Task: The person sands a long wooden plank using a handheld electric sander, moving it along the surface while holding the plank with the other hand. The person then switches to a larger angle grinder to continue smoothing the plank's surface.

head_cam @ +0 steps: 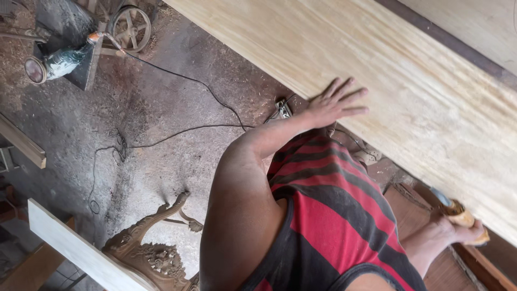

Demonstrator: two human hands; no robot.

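Observation:
My left hand (336, 102) lies flat, fingers spread, on the near edge of a long pale wooden board (409, 81) that runs diagonally across the upper right. My left arm reaches to it across my red and black striped top (334, 215). At the lower right, my right hand (458, 229) is closed around a tool with a light wooden handle (462, 216), close to the board's lower edge. The tool's grey tip points up-left; what it touches I cannot make out.
The dusty concrete floor (161, 161) carries black cables (177, 132) and a power strip (283, 108). A green power tool (62, 60) rests on a stand at upper left by a metal wheel (131, 27). A carved wooden piece (153, 250) and a white plank (81, 250) sit lower left.

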